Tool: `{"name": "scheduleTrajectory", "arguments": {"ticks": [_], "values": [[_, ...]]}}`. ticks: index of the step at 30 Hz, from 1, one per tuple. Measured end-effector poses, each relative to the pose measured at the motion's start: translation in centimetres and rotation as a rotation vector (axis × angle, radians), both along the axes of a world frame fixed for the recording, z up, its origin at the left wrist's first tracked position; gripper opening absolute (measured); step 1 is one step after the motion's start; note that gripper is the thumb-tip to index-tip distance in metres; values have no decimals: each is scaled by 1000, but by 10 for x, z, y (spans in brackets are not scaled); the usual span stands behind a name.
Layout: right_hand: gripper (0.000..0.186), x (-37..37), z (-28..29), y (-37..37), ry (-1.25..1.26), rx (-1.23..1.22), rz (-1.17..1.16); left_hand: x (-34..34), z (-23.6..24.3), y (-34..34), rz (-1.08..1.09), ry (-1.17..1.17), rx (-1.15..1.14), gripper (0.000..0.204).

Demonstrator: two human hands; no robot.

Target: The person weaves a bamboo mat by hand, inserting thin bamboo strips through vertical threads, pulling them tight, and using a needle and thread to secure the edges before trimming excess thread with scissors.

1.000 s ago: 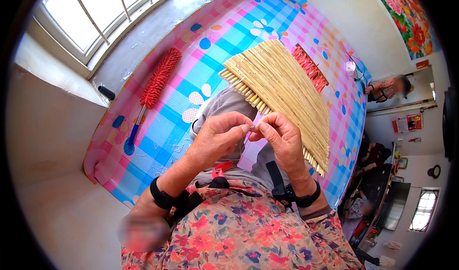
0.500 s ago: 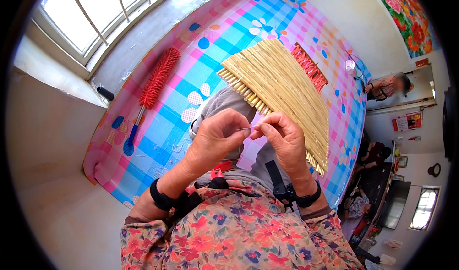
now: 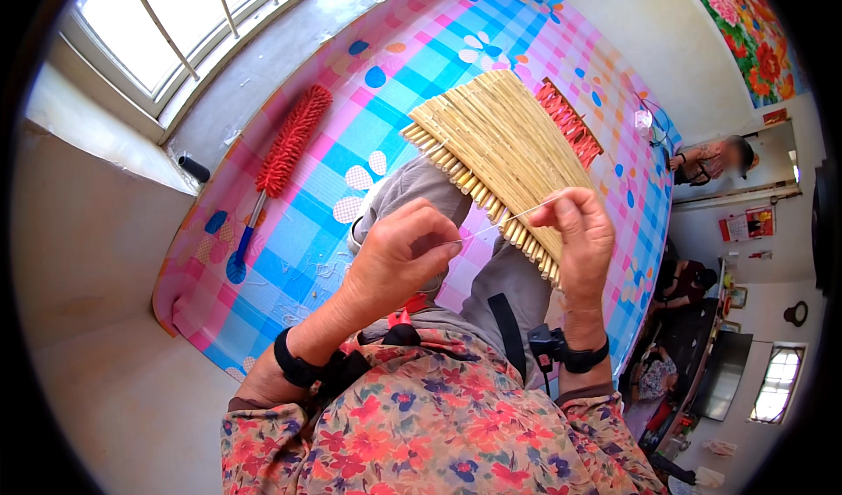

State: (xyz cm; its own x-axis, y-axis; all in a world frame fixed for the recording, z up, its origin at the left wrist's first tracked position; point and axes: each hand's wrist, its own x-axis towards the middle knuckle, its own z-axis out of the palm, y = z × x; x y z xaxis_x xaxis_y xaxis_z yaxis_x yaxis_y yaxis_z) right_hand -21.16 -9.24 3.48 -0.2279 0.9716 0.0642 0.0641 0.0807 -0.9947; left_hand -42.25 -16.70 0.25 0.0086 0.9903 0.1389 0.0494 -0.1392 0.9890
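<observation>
A thin white thread [image 3: 496, 226] stretches taut between my two hands, rising a little to the right. My left hand [image 3: 395, 254] pinches one end between thumb and forefinger. With its fingertips closed on the thread, my right hand [image 3: 579, 232] is raised in front of the near right part of a mat of straw stalks [image 3: 495, 135]. The pale yellow stalks lie side by side, their cut ends facing me in a slanting row. My right hand hides a corner of the mat. Whether a needle is on the thread I cannot make out.
The mat lies by my knees on a pink and blue checked sheet [image 3: 421, 92]. A red duster [image 3: 294, 140] with a blue handle lies left. Loose thread scraps [image 3: 324, 276] are near my left wrist. Behind the mat is a red woven piece [image 3: 570, 122]. People are at the right.
My right hand has moved right and slightly up, away from my left hand, drawing the thread out between them. The left hand has stayed nearly in place.
</observation>
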Motion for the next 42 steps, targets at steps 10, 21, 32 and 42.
{"name": "scheduleTrajectory", "arguments": {"ticks": [10,21,32,42], "values": [[12,90,-2,30,210,38,-315,-15,-11,-11,-97,-178,-304,7],[18,222,18,25,317,113,-523,-54,17,-20,15,275,-127,8],[18,361,16,0,416,88,-731,-90,11,-35,123,1030,71,7],[23,423,4,-29,316,129,-886,-118,28,-12,436,1067,244,5]]}}
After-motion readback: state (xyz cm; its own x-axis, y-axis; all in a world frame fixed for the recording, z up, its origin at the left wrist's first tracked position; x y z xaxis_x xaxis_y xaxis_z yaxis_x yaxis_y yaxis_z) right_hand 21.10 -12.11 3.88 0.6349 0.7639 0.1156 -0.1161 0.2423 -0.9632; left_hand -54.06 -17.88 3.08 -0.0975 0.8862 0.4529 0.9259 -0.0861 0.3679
